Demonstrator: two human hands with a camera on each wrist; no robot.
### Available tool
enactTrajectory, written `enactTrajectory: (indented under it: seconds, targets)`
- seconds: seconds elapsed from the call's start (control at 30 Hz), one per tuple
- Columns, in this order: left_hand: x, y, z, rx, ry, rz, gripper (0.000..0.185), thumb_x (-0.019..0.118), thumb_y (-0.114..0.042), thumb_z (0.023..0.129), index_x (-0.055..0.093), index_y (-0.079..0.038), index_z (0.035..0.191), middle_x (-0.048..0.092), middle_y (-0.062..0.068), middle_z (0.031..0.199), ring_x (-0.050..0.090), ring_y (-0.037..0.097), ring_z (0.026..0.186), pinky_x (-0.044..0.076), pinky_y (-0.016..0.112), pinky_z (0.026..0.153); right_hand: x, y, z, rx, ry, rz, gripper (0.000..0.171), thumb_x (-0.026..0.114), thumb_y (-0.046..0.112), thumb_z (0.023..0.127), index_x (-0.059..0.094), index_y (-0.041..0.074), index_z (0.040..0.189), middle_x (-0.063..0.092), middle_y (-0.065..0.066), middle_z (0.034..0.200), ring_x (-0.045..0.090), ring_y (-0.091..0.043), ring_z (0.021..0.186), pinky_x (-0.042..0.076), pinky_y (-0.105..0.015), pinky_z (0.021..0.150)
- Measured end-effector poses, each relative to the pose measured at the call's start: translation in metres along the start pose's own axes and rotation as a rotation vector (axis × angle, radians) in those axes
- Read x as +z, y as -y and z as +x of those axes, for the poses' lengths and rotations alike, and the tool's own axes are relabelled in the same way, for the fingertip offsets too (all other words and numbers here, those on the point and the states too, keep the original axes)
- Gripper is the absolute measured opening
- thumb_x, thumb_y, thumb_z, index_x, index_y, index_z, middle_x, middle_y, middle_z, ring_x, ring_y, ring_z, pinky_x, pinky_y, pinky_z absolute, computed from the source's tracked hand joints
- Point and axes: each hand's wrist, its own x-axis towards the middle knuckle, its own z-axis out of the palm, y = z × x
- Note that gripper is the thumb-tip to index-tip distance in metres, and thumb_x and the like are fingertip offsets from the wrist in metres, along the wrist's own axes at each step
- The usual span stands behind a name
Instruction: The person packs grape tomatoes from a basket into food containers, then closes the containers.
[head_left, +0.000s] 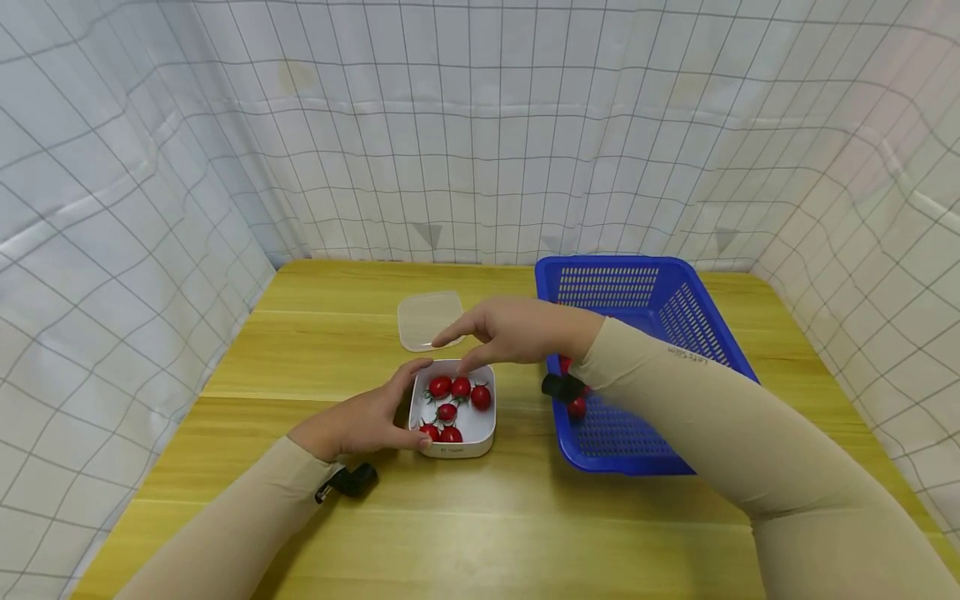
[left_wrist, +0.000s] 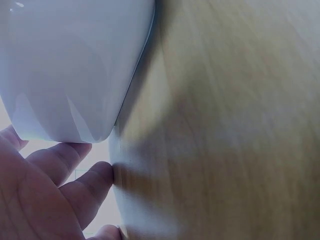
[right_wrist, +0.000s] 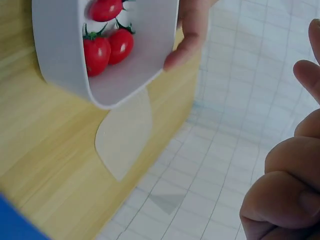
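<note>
A white square container (head_left: 476,423) stands on the table with several small red tomatoes (head_left: 447,412), green stems on, lying inside. My left hand (head_left: 367,421) holds its left side, the thumb at the near corner and the fingers at the far one. In the left wrist view, fingertips rest at the white wall of the container (left_wrist: 75,65). Over the container's far edge hovers my right hand (head_left: 517,332), thumb and forefinger apart with nothing between them. The right wrist view shows more of the tomatoes (right_wrist: 121,46) and the right hand's fingers (right_wrist: 290,200) off to the side.
A clear square lid (head_left: 429,321) lies flat behind the container. To the right stands a blue plastic basket (head_left: 611,275), partly covered by the right forearm, with a few red tomatoes (head_left: 577,408) along its left side. Checked white cloth (head_left: 480,133) hangs around the wooden table (head_left: 450,533).
</note>
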Motion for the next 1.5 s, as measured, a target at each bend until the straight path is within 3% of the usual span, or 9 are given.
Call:
enactTrajectory:
  seconds: [0.23, 0.47, 0.5, 0.6, 0.7, 0.8, 0.93, 1.13, 1.5]
  targets:
    - [0.001, 0.001, 0.001, -0.001, -0.009, 0.007, 0.112, 0.085, -0.045, 0.086, 0.009, -0.024, 0.165, 0.034, 0.019, 0.166, 0.044, 0.039, 0.147, 0.033, 0.063, 0.122, -0.017, -0.037, -0.021, 0.099, -0.183, 0.081, 0.043, 0.073, 0.034, 0.101, 0.067, 0.030, 0.143, 0.038, 0.007, 0.060, 0.037, -0.011, 0.052, 0.041, -0.030, 0.059]
    - [0.002, 0.002, 0.001, -0.011, -0.017, 0.010, 0.113, 0.086, -0.048, 0.084, 0.010, -0.026, 0.165, 0.036, 0.018, 0.164, 0.047, 0.038, 0.144, 0.034, 0.062, 0.122, -0.027, -0.121, -0.048, 0.288, -0.379, 0.138, 0.042, 0.071, 0.033, 0.102, 0.067, 0.025, 0.143, 0.037, 0.004, 0.060, 0.034, -0.013, 0.050, 0.038, -0.033, 0.055]
    - [0.002, 0.002, 0.001, -0.014, -0.016, 0.010, 0.113, 0.086, -0.048, 0.084, 0.010, -0.026, 0.165, 0.036, 0.019, 0.164, 0.047, 0.039, 0.144, 0.034, 0.063, 0.122, -0.026, -0.134, -0.051, 0.313, -0.389, 0.124, 0.042, 0.071, 0.033, 0.102, 0.068, 0.023, 0.143, 0.047, 0.002, 0.063, 0.040, -0.014, 0.054, 0.042, -0.035, 0.059]
    - [0.002, 0.002, 0.001, -0.019, -0.013, 0.008, 0.113, 0.086, -0.049, 0.084, 0.010, -0.026, 0.165, 0.036, 0.019, 0.164, 0.046, 0.039, 0.144, 0.033, 0.064, 0.122, -0.022, -0.169, -0.062, 0.387, -0.373, 0.087, 0.044, 0.070, 0.032, 0.103, 0.066, 0.018, 0.144, 0.075, -0.013, 0.104, 0.068, -0.024, 0.086, 0.056, -0.045, 0.084]
    - [0.002, 0.002, 0.001, -0.017, -0.014, 0.018, 0.113, 0.086, -0.050, 0.084, 0.010, -0.027, 0.165, 0.037, 0.019, 0.164, 0.047, 0.040, 0.144, 0.034, 0.064, 0.122, -0.020, -0.190, -0.069, 0.421, -0.329, 0.059, 0.045, 0.069, 0.028, 0.103, 0.065, 0.012, 0.145, 0.061, -0.017, 0.151, 0.059, -0.036, 0.136, 0.045, -0.059, 0.114]
    - [0.001, 0.003, 0.001, -0.020, -0.020, 0.024, 0.113, 0.086, -0.050, 0.084, 0.010, -0.027, 0.165, 0.037, 0.019, 0.164, 0.047, 0.040, 0.144, 0.034, 0.064, 0.122, -0.020, -0.201, -0.074, 0.431, -0.288, 0.058, 0.044, 0.071, 0.024, 0.101, 0.067, 0.010, 0.143, 0.058, -0.019, 0.152, 0.048, -0.042, 0.146, 0.035, -0.062, 0.121]
    - [0.002, 0.003, 0.001, -0.025, -0.020, 0.021, 0.113, 0.086, -0.049, 0.085, 0.010, -0.026, 0.165, 0.035, 0.020, 0.165, 0.046, 0.040, 0.145, 0.033, 0.064, 0.122, -0.016, -0.213, -0.078, 0.466, -0.238, 0.052, 0.045, 0.076, 0.020, 0.096, 0.069, 0.010, 0.140, 0.059, -0.022, 0.151, 0.047, -0.046, 0.146, 0.033, -0.065, 0.121]
    - [0.003, 0.000, 0.000, -0.003, -0.023, 0.022, 0.113, 0.086, -0.048, 0.085, 0.010, -0.024, 0.165, 0.037, 0.022, 0.163, 0.049, 0.039, 0.142, 0.036, 0.063, 0.120, -0.004, -0.228, -0.081, 0.493, -0.191, 0.069, 0.048, 0.075, 0.014, 0.095, 0.067, 0.007, 0.141, 0.056, -0.025, 0.153, 0.046, -0.048, 0.146, 0.033, -0.065, 0.121]
    - [0.004, 0.000, 0.000, 0.004, -0.024, 0.018, 0.112, 0.085, -0.047, 0.085, 0.010, -0.024, 0.165, 0.037, 0.020, 0.164, 0.048, 0.037, 0.143, 0.036, 0.061, 0.121, 0.004, -0.233, -0.068, 0.492, -0.158, 0.041, 0.046, 0.076, 0.021, 0.095, 0.068, 0.008, 0.139, 0.059, -0.025, 0.149, 0.051, -0.048, 0.141, 0.036, -0.064, 0.120]
